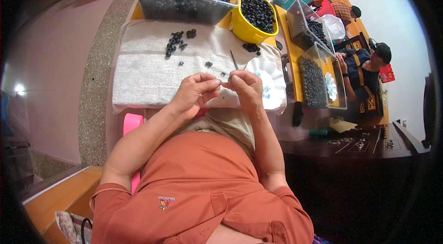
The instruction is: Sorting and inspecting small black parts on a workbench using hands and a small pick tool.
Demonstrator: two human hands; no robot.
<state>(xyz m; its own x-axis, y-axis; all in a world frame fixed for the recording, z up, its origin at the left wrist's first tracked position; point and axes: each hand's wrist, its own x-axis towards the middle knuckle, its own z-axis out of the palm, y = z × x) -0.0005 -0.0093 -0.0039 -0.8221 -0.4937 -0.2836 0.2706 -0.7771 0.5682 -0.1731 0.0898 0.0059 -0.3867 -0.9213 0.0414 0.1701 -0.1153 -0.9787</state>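
Observation:
Over the near edge of a white towel [147, 68], my left hand [199, 92] and my right hand [247, 89] meet with their thumbs and forefingers pinched. Whatever sits between the fingertips is too small to make out. Just beyond them lie a few single black ring-like pieces [209, 64], and farther off is a loose cluster of the same black pieces [175, 42]. A slim dark pointed tool [234, 58] lies past my right hand. Right beside that hand rests a white dish with a wavy rim [279, 80] and blue markings inside.
At the far side stand a clear plastic bin [187, 6] and a yellow tub [251, 36], both filled with black pieces. To the right, clear bins [318, 82] hold more on another table, where a person in a dark cap [364, 66] works. A pink stool [133, 123] is near my left arm.

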